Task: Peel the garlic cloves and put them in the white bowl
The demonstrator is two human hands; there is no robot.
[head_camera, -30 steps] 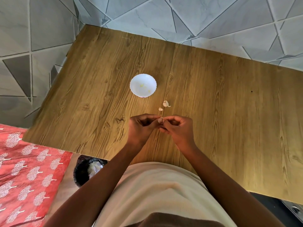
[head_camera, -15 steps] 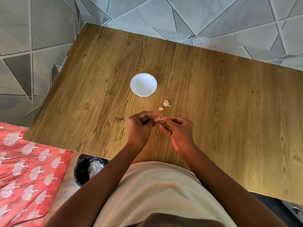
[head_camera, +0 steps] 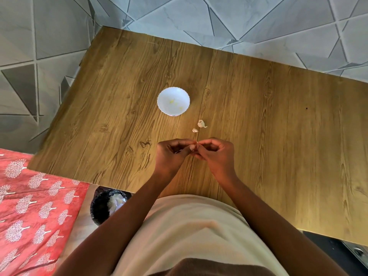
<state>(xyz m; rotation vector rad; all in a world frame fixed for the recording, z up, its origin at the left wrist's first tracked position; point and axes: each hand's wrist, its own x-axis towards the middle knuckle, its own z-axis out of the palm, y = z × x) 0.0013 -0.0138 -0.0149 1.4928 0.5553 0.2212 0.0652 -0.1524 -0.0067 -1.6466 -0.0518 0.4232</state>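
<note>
A wooden table (head_camera: 258, 120) fills most of the head view, set on a floor of grey tiles (head_camera: 199, 14) with dark angled lines. To the left of the table lies a red cloth (head_camera: 29, 206) printed with pale tree shapes. Just off the table's near edge, beside the cloth, stands a dark bin (head_camera: 103, 208); inside it sits a heap of pale scraps, too blurred to tell apart. On the table, left of centre, stands the white bowl (head_camera: 173, 101) with a scalloped rim; it holds only a few small yellowish flecks on its floor. Near the table's front edge the left hand (head_camera: 169, 154) and the right hand (head_camera: 215, 154) meet, fingers curled, their fingertips pinched together from both sides on a garlic clove (head_camera: 192, 147), which shows as a small pale spot between them, held just above the wood. Between the hands and the bowl lie two loose pale pieces: a larger garlic piece (head_camera: 201, 124) and, just beside it toward the hands, a smaller garlic piece (head_camera: 195, 130); whether these are cloves or skins cannot be told.
</note>
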